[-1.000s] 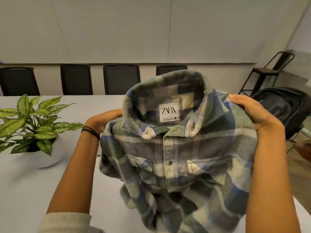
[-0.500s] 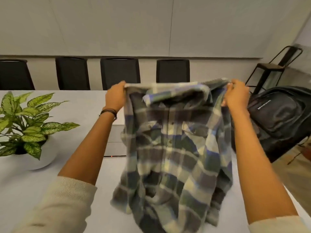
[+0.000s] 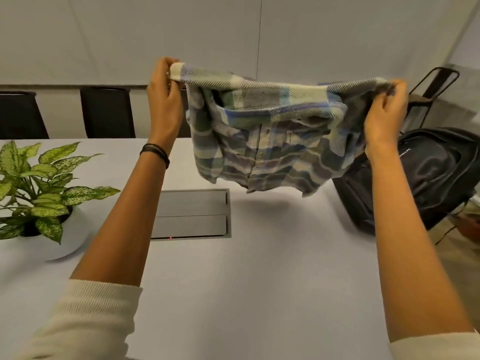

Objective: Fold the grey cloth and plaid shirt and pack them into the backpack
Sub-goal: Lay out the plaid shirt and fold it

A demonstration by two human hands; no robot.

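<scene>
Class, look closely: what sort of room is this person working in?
Probably an office meeting room: a large white table with a built-in cable box, and a row of black chairs behind it.

1. White table (image 3: 272, 281), plain matte top.
2. Potted plant (image 3: 39, 183) at left edge of table, speckled green leaves, round white pot (image 3: 65, 245).
3. Grey two-flap cable hatch (image 3: 192, 214) set flush mid-table; small red light (image 3: 170, 238) on its near rim.
4. Black chairs (image 3: 106, 113) lined up behind far edge.
5. Black metal stool (image 3: 431, 84) past far right corner.
6. Pale panelled wall (image 3: 155, 35) behind.
</scene>
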